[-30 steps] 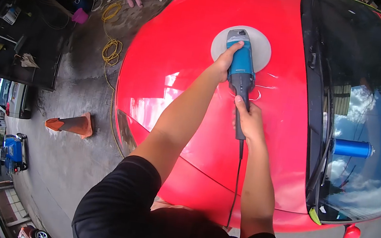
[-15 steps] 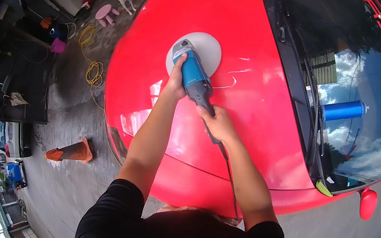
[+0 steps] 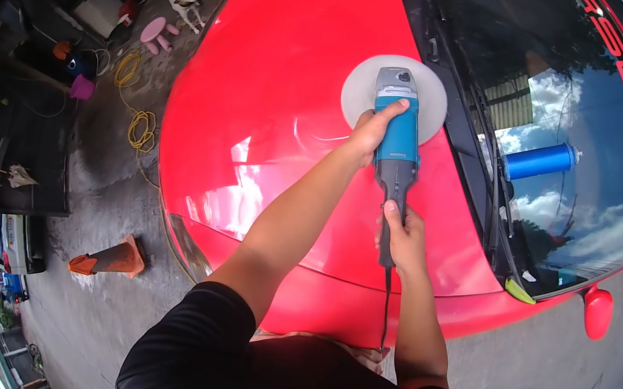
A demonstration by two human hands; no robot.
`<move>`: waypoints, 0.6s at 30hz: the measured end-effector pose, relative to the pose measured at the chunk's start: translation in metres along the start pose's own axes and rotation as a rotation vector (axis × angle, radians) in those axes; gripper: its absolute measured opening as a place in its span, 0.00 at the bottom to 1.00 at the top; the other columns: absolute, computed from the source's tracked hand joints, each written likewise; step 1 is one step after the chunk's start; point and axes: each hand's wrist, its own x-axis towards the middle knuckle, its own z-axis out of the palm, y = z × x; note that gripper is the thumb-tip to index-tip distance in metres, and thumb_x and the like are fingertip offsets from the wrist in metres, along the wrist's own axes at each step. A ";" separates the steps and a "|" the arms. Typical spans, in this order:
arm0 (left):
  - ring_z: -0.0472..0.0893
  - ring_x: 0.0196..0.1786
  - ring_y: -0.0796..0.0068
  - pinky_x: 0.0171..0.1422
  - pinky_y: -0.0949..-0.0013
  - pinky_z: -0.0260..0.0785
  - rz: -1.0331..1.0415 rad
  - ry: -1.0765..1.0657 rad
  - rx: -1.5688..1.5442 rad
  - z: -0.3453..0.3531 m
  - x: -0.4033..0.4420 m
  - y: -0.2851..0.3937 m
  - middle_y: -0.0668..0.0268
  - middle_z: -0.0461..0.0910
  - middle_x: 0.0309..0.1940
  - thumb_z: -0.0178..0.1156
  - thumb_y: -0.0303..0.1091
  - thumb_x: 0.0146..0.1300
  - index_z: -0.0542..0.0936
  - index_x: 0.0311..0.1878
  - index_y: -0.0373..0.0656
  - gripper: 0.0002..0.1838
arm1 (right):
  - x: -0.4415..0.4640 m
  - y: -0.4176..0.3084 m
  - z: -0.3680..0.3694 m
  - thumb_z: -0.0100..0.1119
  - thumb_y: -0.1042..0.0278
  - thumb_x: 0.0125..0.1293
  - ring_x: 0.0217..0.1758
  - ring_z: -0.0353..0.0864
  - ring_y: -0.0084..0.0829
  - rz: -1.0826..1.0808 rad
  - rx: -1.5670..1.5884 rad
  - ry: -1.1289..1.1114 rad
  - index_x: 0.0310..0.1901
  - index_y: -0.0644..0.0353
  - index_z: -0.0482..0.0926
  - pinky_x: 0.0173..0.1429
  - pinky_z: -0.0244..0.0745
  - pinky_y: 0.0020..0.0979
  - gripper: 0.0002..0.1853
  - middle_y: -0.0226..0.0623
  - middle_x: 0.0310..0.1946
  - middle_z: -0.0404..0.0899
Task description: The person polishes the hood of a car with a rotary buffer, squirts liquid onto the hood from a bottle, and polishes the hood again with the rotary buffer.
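Left hand: (image 3: 370, 133) wrapped round polisher (image 3: 398, 141) body near the head, likely steadying it
Right hand: (image 3: 405, 238) gripping rear handle, likely for leverage
Polisher: in both hands
Pad: (image 3: 356, 96) beyond left hand, on red hood (image 3: 291, 52) near windshield edge
Cord: (image 3: 386, 308) from handle end toward the body, off the pad
Blue bottle: (image 3: 541, 161) right of hands, on windshield (image 3: 602, 223), seemingly within reach

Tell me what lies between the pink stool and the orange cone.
Yellow cord or hose lies coiled on the ground between the stool and the cone, in the head view.
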 end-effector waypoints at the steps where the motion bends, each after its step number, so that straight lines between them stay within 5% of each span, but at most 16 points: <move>1: 0.90 0.49 0.57 0.53 0.50 0.89 -0.002 0.014 0.002 -0.005 -0.002 0.000 0.47 0.84 0.50 0.76 0.61 0.64 0.73 0.66 0.24 0.47 | 0.000 0.002 0.002 0.67 0.44 0.80 0.21 0.80 0.24 0.007 -0.001 -0.018 0.45 0.61 0.80 0.25 0.75 0.31 0.24 0.32 0.29 0.80; 10: 0.89 0.46 0.59 0.52 0.53 0.87 0.033 0.211 -0.050 -0.119 -0.044 0.000 0.52 0.85 0.48 0.73 0.63 0.67 0.76 0.66 0.29 0.44 | 0.007 0.040 0.068 0.66 0.45 0.80 0.22 0.79 0.24 0.036 -0.154 -0.219 0.44 0.62 0.81 0.28 0.75 0.32 0.23 0.30 0.25 0.79; 18: 0.88 0.51 0.57 0.61 0.50 0.84 0.029 0.246 -0.180 -0.210 -0.099 -0.020 0.53 0.85 0.51 0.64 0.70 0.71 0.76 0.68 0.38 0.42 | 0.002 0.063 0.110 0.70 0.42 0.76 0.26 0.84 0.30 0.001 -0.443 -0.378 0.46 0.66 0.83 0.34 0.77 0.40 0.27 0.38 0.25 0.82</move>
